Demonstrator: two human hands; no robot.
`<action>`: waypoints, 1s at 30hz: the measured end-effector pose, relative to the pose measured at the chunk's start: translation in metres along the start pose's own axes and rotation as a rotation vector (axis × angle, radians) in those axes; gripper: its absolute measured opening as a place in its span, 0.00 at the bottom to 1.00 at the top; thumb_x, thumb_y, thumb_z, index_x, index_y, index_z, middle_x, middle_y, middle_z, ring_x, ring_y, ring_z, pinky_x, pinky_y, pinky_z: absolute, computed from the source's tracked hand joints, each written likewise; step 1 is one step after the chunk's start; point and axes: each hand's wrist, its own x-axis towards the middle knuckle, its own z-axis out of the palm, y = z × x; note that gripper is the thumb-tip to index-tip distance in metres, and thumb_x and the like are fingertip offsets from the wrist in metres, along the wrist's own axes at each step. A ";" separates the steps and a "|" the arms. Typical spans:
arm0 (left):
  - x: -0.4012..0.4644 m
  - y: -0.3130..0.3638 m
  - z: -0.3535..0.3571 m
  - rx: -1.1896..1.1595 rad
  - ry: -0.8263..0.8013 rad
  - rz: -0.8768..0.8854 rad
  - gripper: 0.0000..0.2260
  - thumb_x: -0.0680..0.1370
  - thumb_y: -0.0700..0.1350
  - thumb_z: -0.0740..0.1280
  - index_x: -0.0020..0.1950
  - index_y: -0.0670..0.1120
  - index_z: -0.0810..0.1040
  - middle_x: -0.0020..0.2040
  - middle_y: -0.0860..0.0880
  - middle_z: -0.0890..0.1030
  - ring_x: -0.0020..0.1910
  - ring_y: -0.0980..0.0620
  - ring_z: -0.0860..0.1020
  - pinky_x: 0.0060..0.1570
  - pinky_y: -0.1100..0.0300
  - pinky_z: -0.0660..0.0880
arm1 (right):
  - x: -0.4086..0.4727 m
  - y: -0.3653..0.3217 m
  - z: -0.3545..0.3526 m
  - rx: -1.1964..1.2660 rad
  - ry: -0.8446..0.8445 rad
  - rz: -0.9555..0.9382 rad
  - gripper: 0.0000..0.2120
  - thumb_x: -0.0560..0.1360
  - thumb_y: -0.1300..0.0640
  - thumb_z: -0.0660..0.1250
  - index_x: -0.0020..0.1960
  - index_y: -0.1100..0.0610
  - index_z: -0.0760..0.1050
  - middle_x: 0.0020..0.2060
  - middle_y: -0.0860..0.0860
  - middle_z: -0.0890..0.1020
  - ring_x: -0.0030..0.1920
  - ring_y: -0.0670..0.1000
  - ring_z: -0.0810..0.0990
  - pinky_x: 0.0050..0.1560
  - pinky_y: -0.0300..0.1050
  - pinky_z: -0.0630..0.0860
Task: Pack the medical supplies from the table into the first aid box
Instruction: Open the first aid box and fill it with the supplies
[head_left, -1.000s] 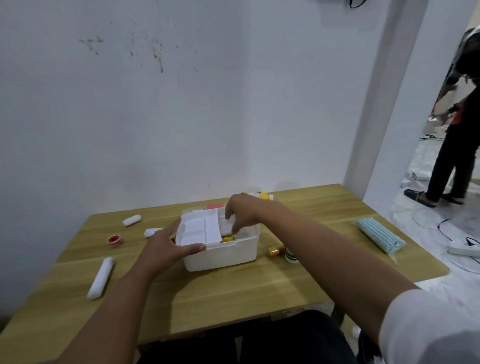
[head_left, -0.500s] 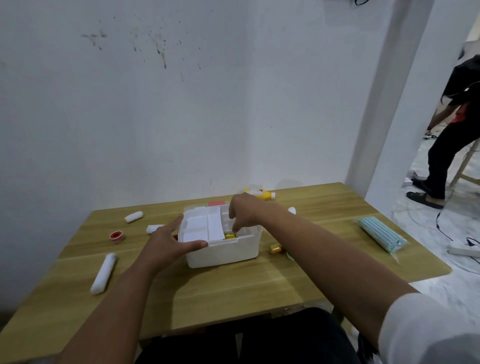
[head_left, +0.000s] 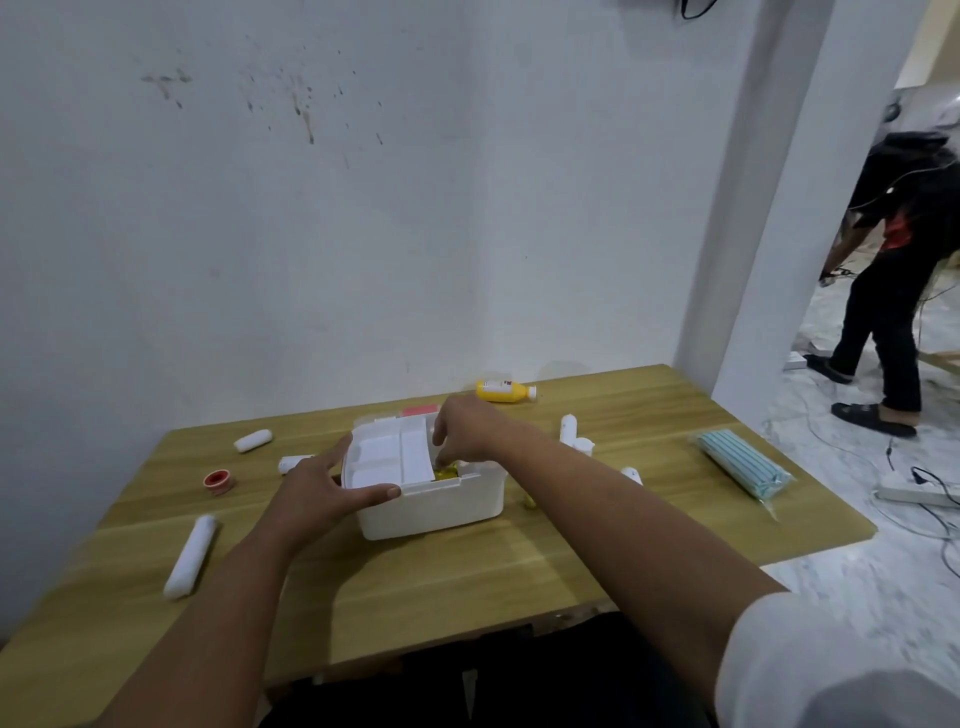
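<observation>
The white first aid box (head_left: 441, 506) stands open in the middle of the wooden table (head_left: 467, 571), with a white divided tray (head_left: 389, 457) resting over its left half. My left hand (head_left: 327, 493) holds the box's front left corner, thumb along the tray's rim. My right hand (head_left: 467, 431) reaches down into the box's right half. Its curled fingertips are at a yellow item (head_left: 448, 473) inside, and the grip is hidden. A pink item (head_left: 418, 410) shows behind the box.
On the left lie a long white roll (head_left: 189, 556), a red tape roll (head_left: 218, 480), a short white roll (head_left: 253, 440) and a white tube (head_left: 293, 462). A yellow bottle (head_left: 504, 391), white bottles (head_left: 569, 428) and a mask pack (head_left: 740, 464) lie behind and to the right. A person (head_left: 893, 260) stands in the doorway.
My right hand's fingers have dipped a little deeper into the box's right half. My left hand stays on the box. The person in the doorway has moved and bent over.
</observation>
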 end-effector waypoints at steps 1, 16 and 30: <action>0.000 0.000 0.000 0.000 -0.001 0.001 0.50 0.63 0.64 0.77 0.81 0.53 0.61 0.76 0.43 0.71 0.71 0.41 0.72 0.59 0.47 0.76 | -0.001 0.002 -0.001 0.025 -0.002 0.000 0.17 0.69 0.58 0.81 0.57 0.60 0.86 0.56 0.54 0.86 0.56 0.54 0.83 0.57 0.48 0.81; 0.006 -0.006 -0.004 0.014 -0.074 0.016 0.61 0.51 0.79 0.70 0.80 0.55 0.62 0.75 0.45 0.72 0.72 0.40 0.71 0.64 0.40 0.73 | -0.081 0.162 -0.090 0.126 0.520 0.428 0.09 0.76 0.59 0.68 0.50 0.59 0.87 0.46 0.55 0.88 0.49 0.56 0.85 0.50 0.47 0.81; 0.011 -0.013 -0.004 0.003 -0.062 0.010 0.59 0.53 0.79 0.73 0.80 0.57 0.63 0.73 0.49 0.74 0.70 0.43 0.73 0.62 0.43 0.76 | -0.172 0.256 -0.054 -0.243 0.274 0.832 0.04 0.77 0.58 0.67 0.49 0.55 0.73 0.37 0.49 0.73 0.43 0.52 0.77 0.39 0.47 0.75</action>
